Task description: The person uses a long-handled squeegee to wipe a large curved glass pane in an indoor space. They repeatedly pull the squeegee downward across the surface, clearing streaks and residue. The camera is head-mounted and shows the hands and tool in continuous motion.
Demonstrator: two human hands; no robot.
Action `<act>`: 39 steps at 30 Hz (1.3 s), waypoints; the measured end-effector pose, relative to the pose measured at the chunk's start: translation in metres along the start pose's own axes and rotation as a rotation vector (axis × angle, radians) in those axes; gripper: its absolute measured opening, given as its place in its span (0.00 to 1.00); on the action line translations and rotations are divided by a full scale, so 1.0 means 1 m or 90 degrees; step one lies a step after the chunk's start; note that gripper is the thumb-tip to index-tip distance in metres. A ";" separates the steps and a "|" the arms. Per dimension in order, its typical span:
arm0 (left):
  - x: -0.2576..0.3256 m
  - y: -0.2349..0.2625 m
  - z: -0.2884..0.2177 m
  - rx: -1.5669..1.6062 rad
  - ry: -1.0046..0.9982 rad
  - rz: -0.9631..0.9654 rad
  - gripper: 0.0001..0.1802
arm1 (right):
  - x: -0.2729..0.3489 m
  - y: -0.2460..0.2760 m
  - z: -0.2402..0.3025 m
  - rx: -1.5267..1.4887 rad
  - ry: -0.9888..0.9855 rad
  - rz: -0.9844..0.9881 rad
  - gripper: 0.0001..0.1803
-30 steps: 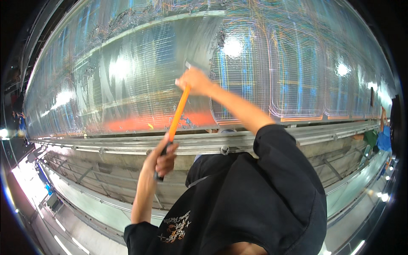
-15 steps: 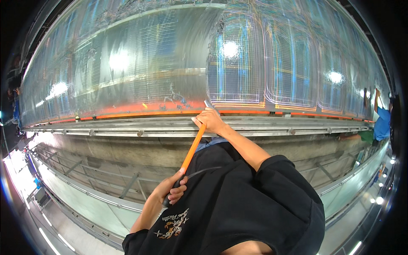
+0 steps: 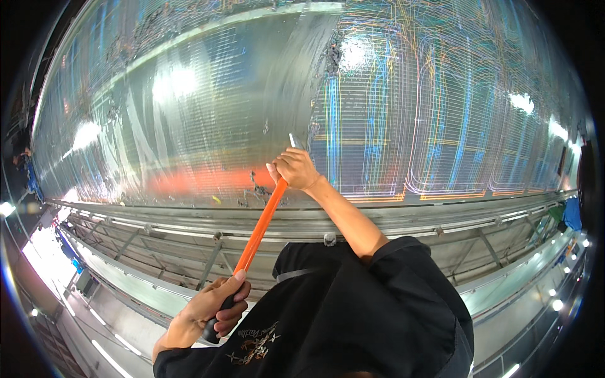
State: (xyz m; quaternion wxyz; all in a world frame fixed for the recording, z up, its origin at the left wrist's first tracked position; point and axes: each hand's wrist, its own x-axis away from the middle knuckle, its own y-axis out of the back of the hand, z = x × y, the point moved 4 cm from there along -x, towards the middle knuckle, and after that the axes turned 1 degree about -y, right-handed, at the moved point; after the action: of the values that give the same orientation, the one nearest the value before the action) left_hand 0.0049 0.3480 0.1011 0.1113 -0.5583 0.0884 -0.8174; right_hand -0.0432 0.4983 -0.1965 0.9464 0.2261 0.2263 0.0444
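A long orange-handled scraper (image 3: 257, 234) is held in both hands and runs on a slant from lower left to upper right in the head view. The left hand (image 3: 217, 307) is closed around the dark grip at the lower end of the handle, with the thumb laid up along the orange shaft and the fingers curled beneath. The right hand (image 3: 293, 169) is closed around the upper end of the handle, near the tool's head, and a thin pale blade tip is seen projecting just above the knuckles. The two hands are well apart, with most of the orange shaft bare between them.

The blade end is placed against a large curved glossy surface (image 3: 208, 120) that fills the upper part of the view and is covered with fine parallel lines, coloured blue, orange and green on the right. Bright light reflections are spread over it. An orange band (image 3: 195, 179) is seen along the lower edge of that surface, just left of the right hand, with small dark flecks near it. Whether the blade actually touches the surface cannot be told.

Below the surface, grey metal rails and cross-braces (image 3: 189, 236) run across the view behind the shaft. The black sleeve and shirt (image 3: 372, 315) of the person fill the lower middle.
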 end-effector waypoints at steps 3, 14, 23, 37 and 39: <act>0.004 -0.011 -0.055 0.049 -0.009 0.013 0.30 | -0.052 0.012 -0.039 0.002 0.037 -0.062 0.22; -0.037 -0.106 -0.282 0.087 -0.251 0.184 0.29 | -0.289 0.128 -0.250 0.110 0.073 -0.163 0.25; -0.065 -0.019 -0.110 0.128 -0.242 0.285 0.28 | -0.159 0.045 -0.126 0.065 0.029 0.116 0.28; -0.119 0.076 0.209 -0.133 -0.126 0.040 0.31 | 0.177 0.016 0.092 0.052 -0.055 0.204 0.22; -0.123 0.067 0.212 -0.066 -0.093 0.062 0.30 | 0.172 0.027 0.082 0.061 -0.063 0.271 0.23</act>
State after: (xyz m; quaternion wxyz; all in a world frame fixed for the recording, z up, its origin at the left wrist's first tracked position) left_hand 0.2517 0.3144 0.0496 0.1278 -0.6168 0.1493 -0.7622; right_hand 0.1478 0.5208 -0.1891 0.9139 0.3152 0.1285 0.2212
